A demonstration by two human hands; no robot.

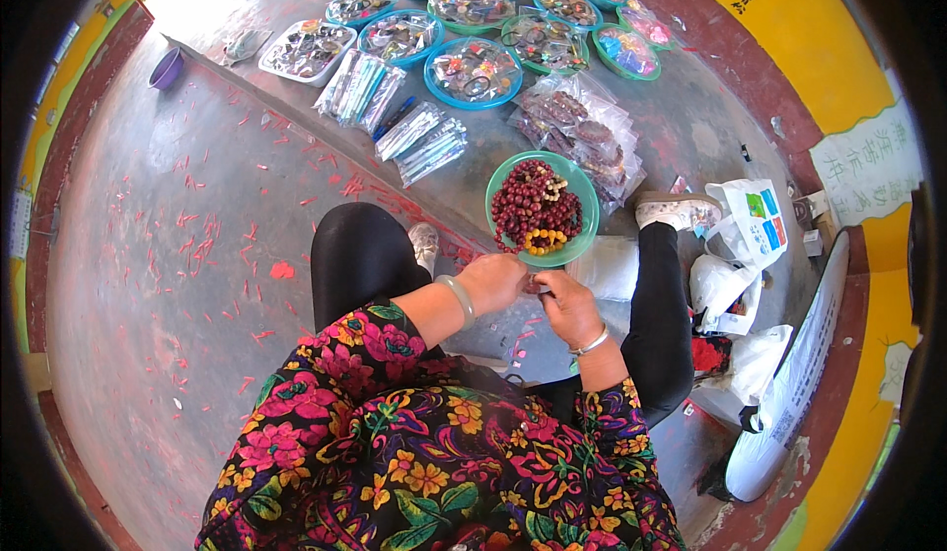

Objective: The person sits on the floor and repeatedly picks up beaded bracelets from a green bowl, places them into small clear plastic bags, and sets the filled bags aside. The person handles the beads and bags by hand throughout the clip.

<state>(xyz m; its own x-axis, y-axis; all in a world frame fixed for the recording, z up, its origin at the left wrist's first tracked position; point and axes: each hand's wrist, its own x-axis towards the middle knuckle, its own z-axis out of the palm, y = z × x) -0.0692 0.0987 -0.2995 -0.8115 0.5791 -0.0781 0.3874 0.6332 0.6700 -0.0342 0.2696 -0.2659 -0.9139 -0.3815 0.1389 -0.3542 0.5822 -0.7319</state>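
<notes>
My left hand (495, 283) and my right hand (570, 306) meet in front of me, just below the near rim of a green bowl (589, 196). Both have their fingers pinched closed. A small dark bit shows between the fingertips, too small to name. In the bowl lies a heap of dark red bead bracelets (523, 196), with a yellow bead bracelet (546, 242) at its near side and some pale beads (555, 188) at its upper right. Below the bowl, near my right hand, is a clear plastic bag stack (607, 267).
Beyond the bowl lie bagged brown bracelets (582, 132), packs of pens (424, 142) and several basins of small bagged goods (473, 73). A white tray (308, 53) stands beside them. At right are plastic bags (740, 225) and a leaning white board (789, 403). Red scraps (281, 270) litter the floor.
</notes>
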